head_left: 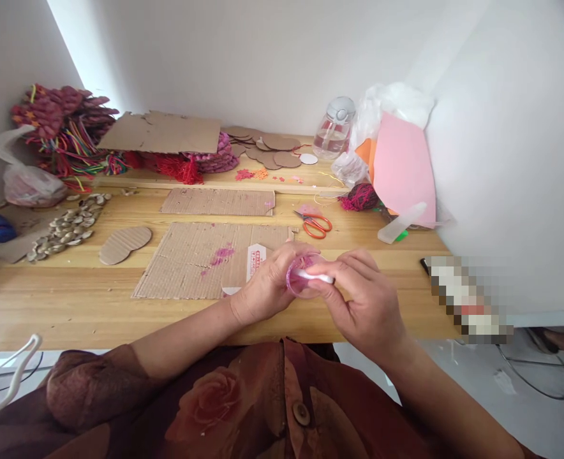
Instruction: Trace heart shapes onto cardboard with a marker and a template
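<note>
Clr cup point(307, 260) w/ purple stuff inside, prob. tilted, w/ short wht stick point(316, 276) in its mouth.

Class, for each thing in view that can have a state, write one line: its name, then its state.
Left hand: gripping the cup
Right hand: pinching the white stick
Cup: uncovered, pink-purple inside
White stick: partly inside cup
Scissors: lying unheld
Bottle: upright, lidded, partly filled
Large cardboard: flat, purple-stained
Heart-shaped cardboard: lying flat

Your left hand point(275, 274) holds a clear, purple-stained cup point(304, 289) above a wooden table point(85, 306).
Your right hand point(365, 299) pinches a white stick point(319, 277) at its mouth; orange-handled scissors point(306, 218) lie beyond.
</note>
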{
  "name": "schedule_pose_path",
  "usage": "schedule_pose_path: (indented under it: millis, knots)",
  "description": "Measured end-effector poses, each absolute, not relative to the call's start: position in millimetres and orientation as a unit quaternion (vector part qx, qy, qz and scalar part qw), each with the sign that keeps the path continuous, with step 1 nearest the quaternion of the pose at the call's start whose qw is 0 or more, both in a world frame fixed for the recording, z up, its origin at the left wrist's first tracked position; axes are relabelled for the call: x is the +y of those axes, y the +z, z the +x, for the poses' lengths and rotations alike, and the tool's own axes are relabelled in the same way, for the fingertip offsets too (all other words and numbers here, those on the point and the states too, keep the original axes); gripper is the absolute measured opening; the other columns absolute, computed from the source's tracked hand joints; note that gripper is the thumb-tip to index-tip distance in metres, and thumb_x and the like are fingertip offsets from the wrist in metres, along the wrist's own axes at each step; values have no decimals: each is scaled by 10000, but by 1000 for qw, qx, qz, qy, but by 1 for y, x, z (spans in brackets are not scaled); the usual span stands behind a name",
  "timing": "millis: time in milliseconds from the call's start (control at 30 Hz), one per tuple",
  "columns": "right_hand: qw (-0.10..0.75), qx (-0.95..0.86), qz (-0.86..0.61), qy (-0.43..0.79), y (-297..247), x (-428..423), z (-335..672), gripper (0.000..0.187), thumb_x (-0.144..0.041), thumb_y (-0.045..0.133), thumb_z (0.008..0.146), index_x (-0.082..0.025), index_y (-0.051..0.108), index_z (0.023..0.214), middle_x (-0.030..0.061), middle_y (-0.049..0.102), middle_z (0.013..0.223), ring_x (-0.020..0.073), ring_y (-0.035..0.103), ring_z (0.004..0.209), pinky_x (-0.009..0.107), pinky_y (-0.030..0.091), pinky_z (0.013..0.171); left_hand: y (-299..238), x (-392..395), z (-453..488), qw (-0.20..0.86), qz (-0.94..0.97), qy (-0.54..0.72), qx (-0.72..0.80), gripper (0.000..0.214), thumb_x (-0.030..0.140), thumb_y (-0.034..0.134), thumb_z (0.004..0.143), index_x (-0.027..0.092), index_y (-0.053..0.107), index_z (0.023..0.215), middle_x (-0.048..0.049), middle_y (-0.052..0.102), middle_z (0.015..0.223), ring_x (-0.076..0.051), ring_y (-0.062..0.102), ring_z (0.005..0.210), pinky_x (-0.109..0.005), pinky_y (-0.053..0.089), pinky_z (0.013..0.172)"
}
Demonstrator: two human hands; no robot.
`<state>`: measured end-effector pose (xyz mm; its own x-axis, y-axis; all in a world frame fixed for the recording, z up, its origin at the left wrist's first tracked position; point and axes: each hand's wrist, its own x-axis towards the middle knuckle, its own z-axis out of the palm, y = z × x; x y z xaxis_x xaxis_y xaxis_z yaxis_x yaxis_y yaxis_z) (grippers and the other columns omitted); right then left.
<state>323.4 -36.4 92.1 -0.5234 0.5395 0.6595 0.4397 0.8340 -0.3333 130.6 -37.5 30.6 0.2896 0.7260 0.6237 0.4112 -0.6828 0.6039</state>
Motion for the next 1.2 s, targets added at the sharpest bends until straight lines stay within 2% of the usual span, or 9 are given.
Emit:
schedule_pose_path:
  millis: [200,300,367,467,567,733,867,1067,1200]
  knots:
    - [370,-884,-284,-24,96,-31,328,72,-167,644,988,-218,682,955,34,720,806,216,550,754,388,479,726,27,-36,130,175,782,463,379,423,219,691,952,265,499,1326,-70,696,1240,-206,694,1133,-568,365,1248]
    - [352,-898,-259,-49,96,-30,327,95,-150,622,993,-204,680,941,45,732,822,218,547,737,405,469,723,26,-34,131,185,785,463,369,451,233,693,952,252,479,1348,-86,675,1233,-208,677,1122,-494,500,1119]
    - [362,-896,-259,6,94,-29,326,99,-145,622,993,-216,681,959,33,745,858,209,581,765,393,492,743,26,-34,132,200,782,470,358,432,273,691,959,242,487,1337,-88,662,1206,-207,668,1100,-409,566,988]
    - [390,-868,-294,89,90,-27,326,97,-163,639,988,-243,692,994,13,756,888,200,618,822,368,524,773,26,-34,134,230,767,476,362,445,294,714,947,240,490,1328,-83,650,1201,-202,665,1082,-358,573,920]
    - [399,-868,-289,62,90,-25,327,113,-136,643,974,-233,699,992,19,761,885,198,614,799,371,521,779,26,-35,135,258,759,478,360,465,254,725,933,239,484,1330,-79,649,1202,-187,670,1048,-331,571,890]
    - [416,-867,-274,-24,93,-21,330,102,-151,647,982,-221,713,1013,33,753,848,211,583,793,376,507,786,28,-33,134,258,759,481,355,507,210,740,912,232,477,1344,-93,641,1256,-203,653,1155,-353,557,979]
    - [385,-887,-248,-62,91,-21,333,86,-136,636,984,-165,712,1009,63,749,851,217,559,773,378,486,765,29,-32,132,259,756,479,363,482,230,734,923,222,485,1335,-81,658,1236,-193,671,1121,-355,566,967]
    - [378,-885,-270,33,90,-22,333,65,-101,673,954,-156,708,956,39,744,850,179,586,787,333,488,786,27,-30,132,249,755,477,374,493,245,756,912,216,490,1326,-89,666,1246,-214,667,1164,-379,563,982]
    - [417,-860,-296,-8,90,-20,332,68,-108,680,948,-164,717,939,39,741,816,185,572,751,346,485,789,28,-29,133,286,734,497,363,472,255,759,904,231,504,1300,-78,669,1247,-206,672,1149,-379,561,986]
